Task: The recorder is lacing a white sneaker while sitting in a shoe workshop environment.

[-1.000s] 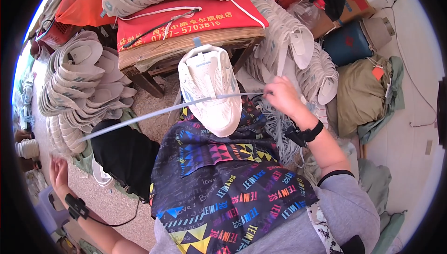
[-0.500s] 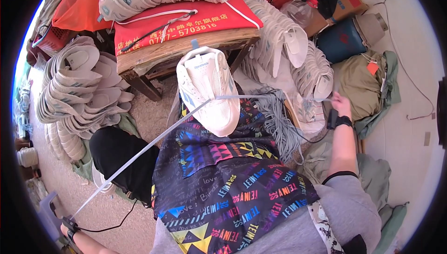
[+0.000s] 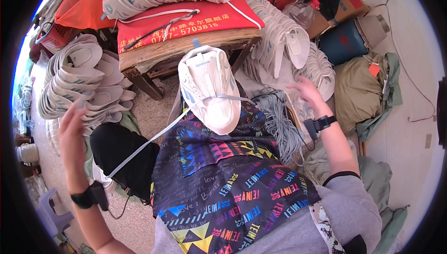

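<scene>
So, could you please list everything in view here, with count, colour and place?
sneaker: one, white, on the lap, toe toward the person
lace: one, pale, running from the sneaker to lower left
apron: one, black with bright patterns, over the lap
lace bundle: one, grey, right of the sneaker
wooden stool: one, brown, red bag on top
shoe soles: many, white, stacked left and right
left hand: open, raised at left
right hand: over the lace bundle

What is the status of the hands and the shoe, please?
Left hand open, raised. Right hand open over laces. Shoe on lap, lace trailing left.
</scene>
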A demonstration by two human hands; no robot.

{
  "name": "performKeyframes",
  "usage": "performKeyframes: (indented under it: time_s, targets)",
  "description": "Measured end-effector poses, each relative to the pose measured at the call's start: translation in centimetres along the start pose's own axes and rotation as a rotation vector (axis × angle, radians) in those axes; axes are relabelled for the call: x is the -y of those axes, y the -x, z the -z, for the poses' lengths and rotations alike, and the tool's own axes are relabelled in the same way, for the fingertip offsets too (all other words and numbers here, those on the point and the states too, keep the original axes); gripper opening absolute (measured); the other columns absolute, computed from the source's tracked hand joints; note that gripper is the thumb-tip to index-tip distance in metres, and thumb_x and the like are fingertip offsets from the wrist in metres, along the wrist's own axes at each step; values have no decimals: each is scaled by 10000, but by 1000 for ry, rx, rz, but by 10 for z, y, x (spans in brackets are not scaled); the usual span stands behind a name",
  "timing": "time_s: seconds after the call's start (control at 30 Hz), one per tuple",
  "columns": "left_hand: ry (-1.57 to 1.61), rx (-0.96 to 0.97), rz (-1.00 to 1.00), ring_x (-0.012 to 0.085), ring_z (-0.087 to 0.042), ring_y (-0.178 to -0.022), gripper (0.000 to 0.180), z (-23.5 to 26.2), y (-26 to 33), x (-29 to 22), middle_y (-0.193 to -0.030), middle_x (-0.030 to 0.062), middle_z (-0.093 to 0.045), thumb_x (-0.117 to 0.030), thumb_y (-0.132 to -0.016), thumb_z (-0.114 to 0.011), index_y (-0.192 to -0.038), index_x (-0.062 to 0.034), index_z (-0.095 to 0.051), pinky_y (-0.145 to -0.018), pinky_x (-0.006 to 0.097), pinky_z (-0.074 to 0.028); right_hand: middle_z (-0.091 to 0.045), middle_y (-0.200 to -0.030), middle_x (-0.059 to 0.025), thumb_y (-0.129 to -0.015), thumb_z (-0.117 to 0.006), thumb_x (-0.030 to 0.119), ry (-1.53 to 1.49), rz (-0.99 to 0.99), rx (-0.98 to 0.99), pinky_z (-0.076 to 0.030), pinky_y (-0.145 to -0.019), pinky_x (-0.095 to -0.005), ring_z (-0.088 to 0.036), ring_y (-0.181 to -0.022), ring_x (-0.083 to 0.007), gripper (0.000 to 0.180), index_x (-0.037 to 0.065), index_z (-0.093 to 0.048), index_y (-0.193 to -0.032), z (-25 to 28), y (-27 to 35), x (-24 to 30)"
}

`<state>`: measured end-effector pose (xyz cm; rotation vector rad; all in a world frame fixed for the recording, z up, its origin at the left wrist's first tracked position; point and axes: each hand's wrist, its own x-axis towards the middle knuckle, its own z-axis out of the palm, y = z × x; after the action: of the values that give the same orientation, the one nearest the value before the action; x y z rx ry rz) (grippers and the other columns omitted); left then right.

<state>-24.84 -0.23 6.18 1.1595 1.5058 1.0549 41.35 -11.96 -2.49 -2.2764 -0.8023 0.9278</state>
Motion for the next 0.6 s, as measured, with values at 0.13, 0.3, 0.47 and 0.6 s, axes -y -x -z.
performKeyframes:
  time_s: [0.13,0.3,0.47,0.6]
  targets:
    - [64,431,-96,80,-592,-812,182,-146,27,-14,-929,41,-683,-110,-963,-551,-1092,-15,-638,-742,225,-476,-678,-964,-60,-986,-520,167,-413,336,487,-438,-614,-194,-574,-710,-66,292,9,-502,-1231,-79,63,104]
    - [-58,614,85,97,-613,-689,142,-222,47,22,-867,49,-657,-133,-982,-528,-953,-5,-582,-608,236,-491,-633,-869,-13,-995,-512,184,-262,478,645,-454,-616,-211,-570,-730,-57,165,38,-539,-1065,-128,88,116]
    - [-191,612,73,60,-502,-523,179,-236,66,33,-690,18,-608,-170,-954,-590,-888,-4,-595,-477,222,-401,-593,-733,-11,-953,-572,169,3,567,545,-441,-591,-262,-528,-667,-78,169,1,-590,-950,-125,93,111]
    - [-152,538,59,77,-520,-531,215,-240,65,35,-652,25,-600,-186,-934,-618,-843,9,-619,-490,252,-413,-590,-729,-18,-945,-588,183,-54,502,584,-443,-591,-273,-520,-661,-80,179,5,-601,-960,-123,96,115]
